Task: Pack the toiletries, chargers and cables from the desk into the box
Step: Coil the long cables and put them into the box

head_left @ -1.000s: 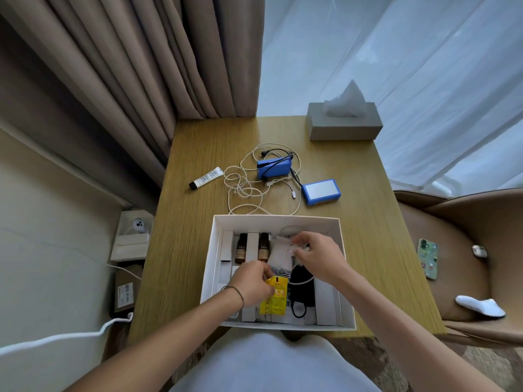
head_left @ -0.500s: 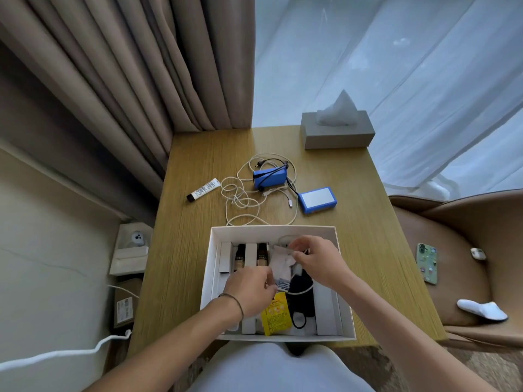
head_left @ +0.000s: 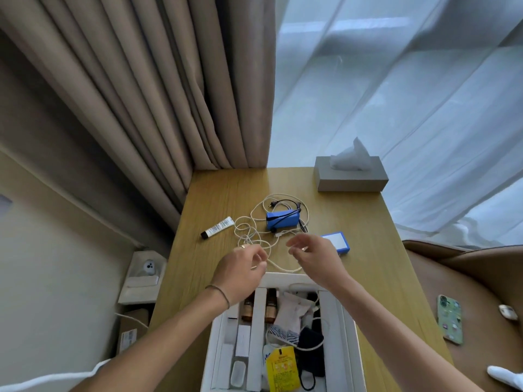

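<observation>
beyond the box (head_left: 349,329) rim, both hands (head_left: 278,263) hover loose-fingered over white cable (head_left: 254,239), gripping nothing.

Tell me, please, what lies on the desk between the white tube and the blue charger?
In the head view, loops of the white cable lie between the white tube and the blue charger. Next to the tube itself, the desk is bare wood.

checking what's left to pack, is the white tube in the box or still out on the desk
Out. The white tube lies flat on the desk, left of the white cable, beyond the box.
</observation>
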